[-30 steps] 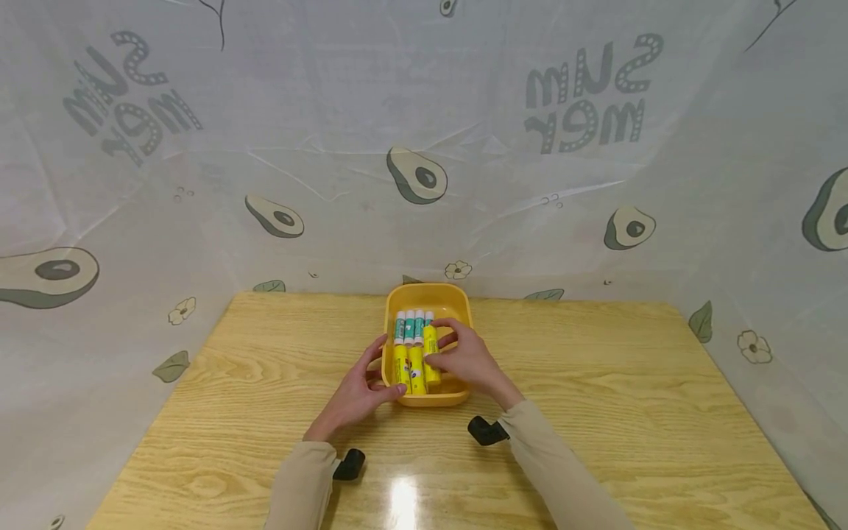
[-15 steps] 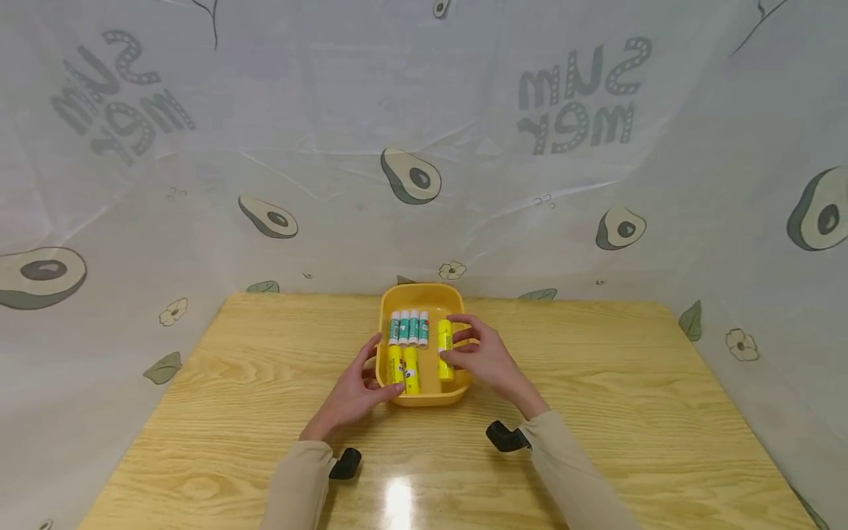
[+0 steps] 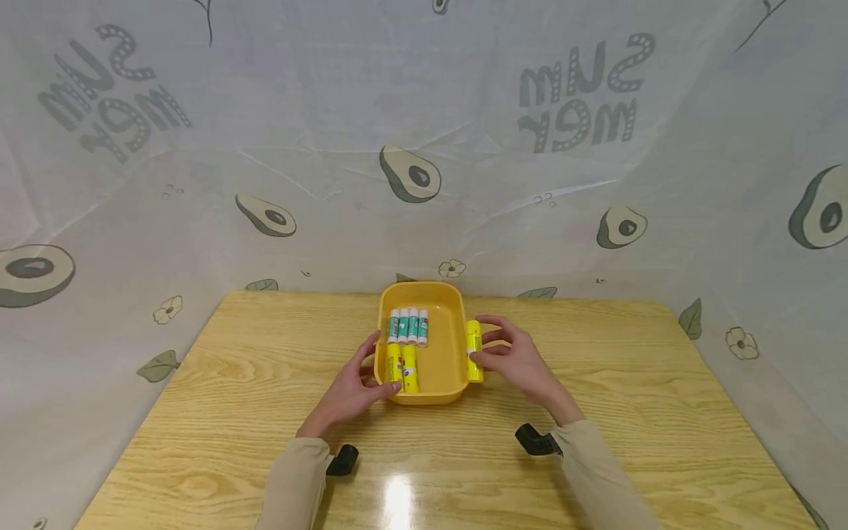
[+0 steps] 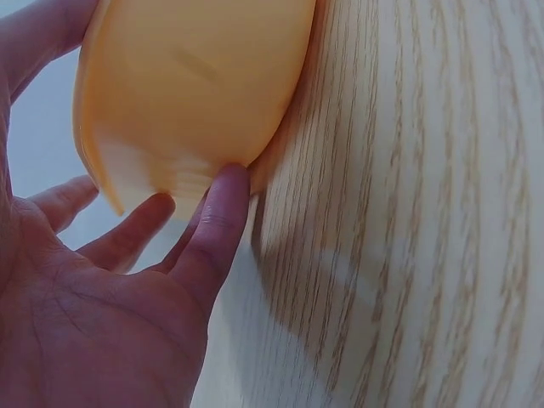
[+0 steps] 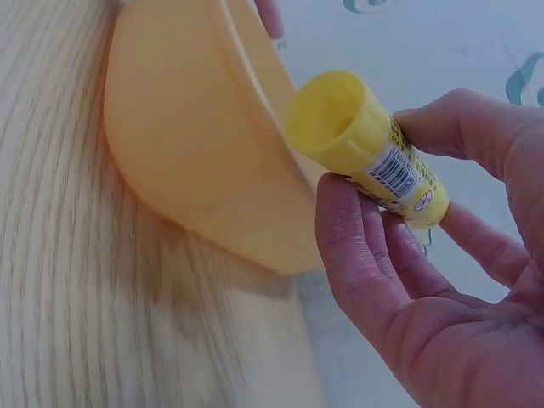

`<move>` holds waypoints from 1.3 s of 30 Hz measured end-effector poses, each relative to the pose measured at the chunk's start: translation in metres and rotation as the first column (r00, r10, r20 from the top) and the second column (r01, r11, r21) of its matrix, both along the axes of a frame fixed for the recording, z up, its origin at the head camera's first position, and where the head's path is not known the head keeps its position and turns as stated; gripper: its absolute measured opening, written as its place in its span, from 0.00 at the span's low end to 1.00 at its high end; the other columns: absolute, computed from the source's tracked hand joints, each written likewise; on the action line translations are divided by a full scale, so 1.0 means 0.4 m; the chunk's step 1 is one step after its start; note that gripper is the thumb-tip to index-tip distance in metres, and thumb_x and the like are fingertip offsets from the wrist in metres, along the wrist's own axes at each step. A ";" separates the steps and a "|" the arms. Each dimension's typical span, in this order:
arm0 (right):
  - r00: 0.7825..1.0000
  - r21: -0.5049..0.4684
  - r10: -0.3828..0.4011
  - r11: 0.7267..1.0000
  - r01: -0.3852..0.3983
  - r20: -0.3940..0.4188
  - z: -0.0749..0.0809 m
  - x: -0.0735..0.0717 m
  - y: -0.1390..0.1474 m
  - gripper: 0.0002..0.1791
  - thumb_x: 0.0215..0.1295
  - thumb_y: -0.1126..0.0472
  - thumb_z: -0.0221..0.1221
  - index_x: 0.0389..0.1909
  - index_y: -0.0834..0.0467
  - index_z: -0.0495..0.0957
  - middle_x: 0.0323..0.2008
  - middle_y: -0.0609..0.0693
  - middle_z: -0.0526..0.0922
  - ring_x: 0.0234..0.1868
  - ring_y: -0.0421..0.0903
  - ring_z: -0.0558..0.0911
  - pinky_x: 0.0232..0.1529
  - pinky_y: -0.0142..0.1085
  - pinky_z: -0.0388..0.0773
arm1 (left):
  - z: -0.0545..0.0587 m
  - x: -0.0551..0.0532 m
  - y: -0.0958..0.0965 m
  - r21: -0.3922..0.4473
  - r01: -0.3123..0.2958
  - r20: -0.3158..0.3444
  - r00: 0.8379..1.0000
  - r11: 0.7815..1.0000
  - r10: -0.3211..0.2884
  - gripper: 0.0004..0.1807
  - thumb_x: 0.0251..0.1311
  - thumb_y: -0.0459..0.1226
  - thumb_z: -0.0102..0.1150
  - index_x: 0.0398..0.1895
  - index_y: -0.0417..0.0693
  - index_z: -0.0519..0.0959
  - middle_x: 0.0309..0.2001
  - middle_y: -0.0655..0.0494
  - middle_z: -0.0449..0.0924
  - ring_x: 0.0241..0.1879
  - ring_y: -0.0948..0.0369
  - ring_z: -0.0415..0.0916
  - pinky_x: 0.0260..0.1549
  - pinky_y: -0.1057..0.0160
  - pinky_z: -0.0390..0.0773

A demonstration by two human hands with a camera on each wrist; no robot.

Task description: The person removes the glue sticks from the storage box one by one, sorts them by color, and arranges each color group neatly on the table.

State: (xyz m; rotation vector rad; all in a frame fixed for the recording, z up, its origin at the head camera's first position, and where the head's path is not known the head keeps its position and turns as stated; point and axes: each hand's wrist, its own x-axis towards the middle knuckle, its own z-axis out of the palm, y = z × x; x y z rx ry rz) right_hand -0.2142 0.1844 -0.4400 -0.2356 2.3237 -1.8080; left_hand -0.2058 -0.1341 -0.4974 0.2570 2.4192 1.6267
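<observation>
My right hand [image 3: 520, 359] holds a yellow glue stick [image 3: 474, 350] between thumb and fingers, just past the right rim of an orange plastic tray [image 3: 454, 394]. In the right wrist view the glue stick [image 5: 374, 153] is tilted, with its hollow end and barcode label visible. My left hand [image 3: 351, 390] grips the tray's left side, thumb over the rim and fingers along the outer wall [image 4: 195, 85]. Inside the tray lie two yellow glue sticks [image 3: 410, 368] at the front left. Behind them is a row of several smaller green-and-white glue sticks [image 3: 413, 326].
The tray stands on a wooden table [image 3: 596, 390] near its back edge. A pale curtain [image 3: 344, 96] printed with avocados hangs behind and at both sides. Black wrist mounts [image 3: 535, 440] stick out from both beige sleeves.
My right hand has lifted the yellow glue stick from beside the other two and carried it rightward over the tray's right rim. The left hand keeps its grip on the tray.
</observation>
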 end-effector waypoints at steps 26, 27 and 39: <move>0.996 0.117 -0.015 0.993 0.005 0.086 -0.080 0.016 0.080 0.37 0.63 0.65 0.69 0.72 0.60 0.66 0.52 0.64 0.73 0.43 0.47 0.83 0.42 0.36 0.85 | 0.000 0.004 0.006 -0.059 -0.024 -0.006 1.000 0.998 0.023 0.59 0.56 0.50 0.76 0.84 0.66 0.46 0.80 0.52 0.55 0.65 0.48 0.73 0.50 0.64 0.78; 0.996 0.117 -0.014 0.993 0.004 0.086 -0.085 0.016 0.082 0.37 0.63 0.66 0.69 0.71 0.60 0.66 0.52 0.64 0.73 0.43 0.47 0.84 0.42 0.36 0.85 | -0.001 0.005 0.006 -0.058 -0.022 -0.009 1.000 0.998 0.022 0.59 0.56 0.50 0.76 0.84 0.65 0.46 0.80 0.52 0.55 0.65 0.48 0.73 0.50 0.64 0.78; 0.998 0.164 0.005 0.986 -0.015 0.064 -0.115 0.020 0.094 0.37 0.61 0.65 0.70 0.70 0.62 0.67 0.48 0.63 0.75 0.39 0.47 0.84 0.38 0.36 0.85 | -0.008 0.004 0.002 -0.023 0.002 -0.012 1.000 1.000 -0.002 0.60 0.55 0.49 0.76 0.84 0.67 0.45 0.80 0.53 0.54 0.66 0.49 0.73 0.50 0.66 0.79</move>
